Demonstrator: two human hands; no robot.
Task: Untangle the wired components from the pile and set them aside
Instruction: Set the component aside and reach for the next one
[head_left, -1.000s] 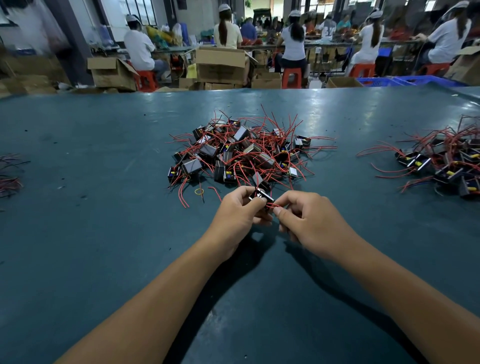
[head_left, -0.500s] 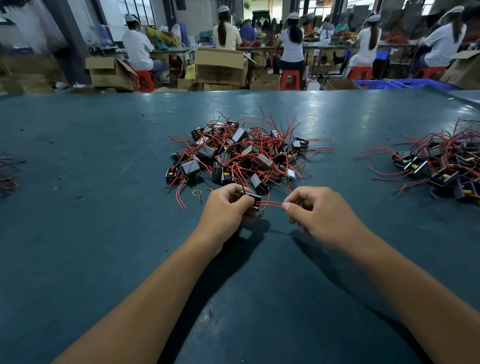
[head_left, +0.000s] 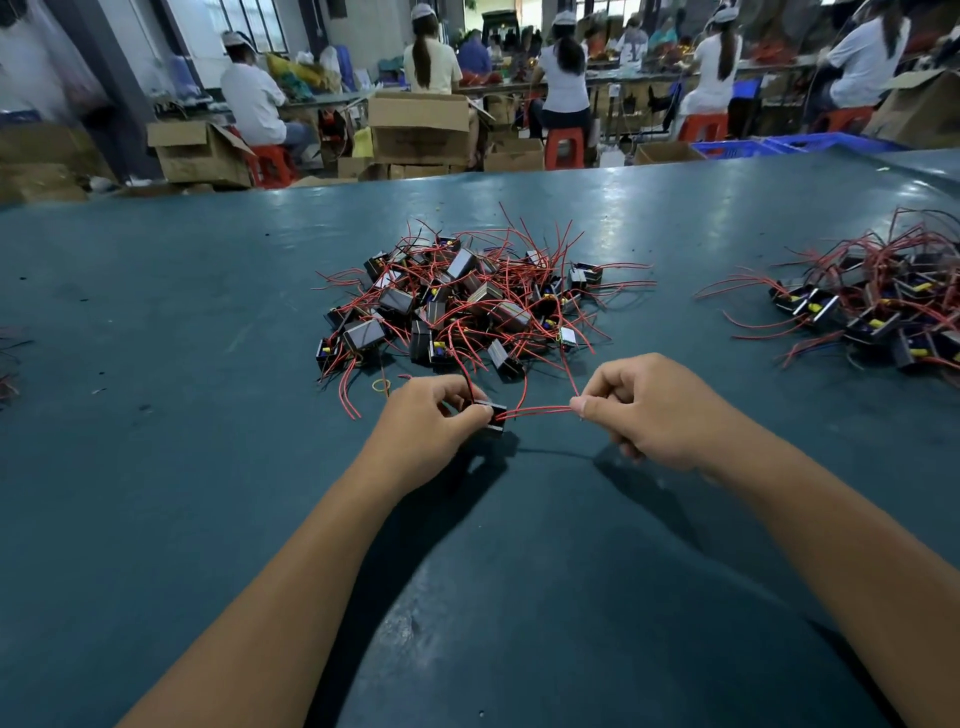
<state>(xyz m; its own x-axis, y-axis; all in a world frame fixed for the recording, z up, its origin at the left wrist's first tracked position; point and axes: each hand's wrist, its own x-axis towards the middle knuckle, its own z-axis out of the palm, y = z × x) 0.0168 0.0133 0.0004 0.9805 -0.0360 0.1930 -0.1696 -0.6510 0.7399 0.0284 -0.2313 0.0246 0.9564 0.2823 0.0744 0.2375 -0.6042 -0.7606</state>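
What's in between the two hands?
In the head view, thin red wires stretch from the small black component in the left hand to the right hand.

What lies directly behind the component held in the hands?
Behind the component sits the tangled pile of black boxes and red wires on the table. The left hand covers most of the component; boxes under the pile's top layer are hidden.

Our two forearms bare from frame's lower edge up to wrists, no sleeves showing; our left hand and right hand ungloved; we see no rings, no watch, no bands on wrists; fingernails short, unpainted; nothing more of our body in view
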